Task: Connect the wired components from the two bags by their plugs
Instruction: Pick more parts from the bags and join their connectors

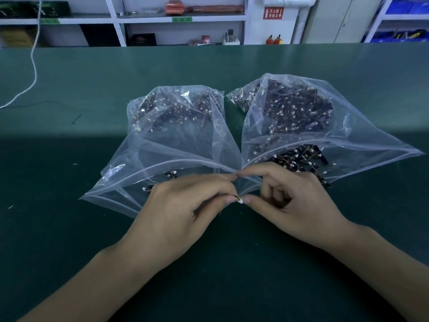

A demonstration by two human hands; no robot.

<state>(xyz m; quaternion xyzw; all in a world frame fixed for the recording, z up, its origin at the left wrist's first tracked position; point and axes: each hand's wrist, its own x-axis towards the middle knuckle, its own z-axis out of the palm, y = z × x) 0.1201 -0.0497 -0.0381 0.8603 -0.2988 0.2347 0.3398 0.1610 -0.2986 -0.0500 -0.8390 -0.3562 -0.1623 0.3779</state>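
Both my hands meet over the table: left hand and right hand each pinch the tiny white plugs between thumb and fingertip. Two clear bags of components lie open just behind. Shelves line the far wall.
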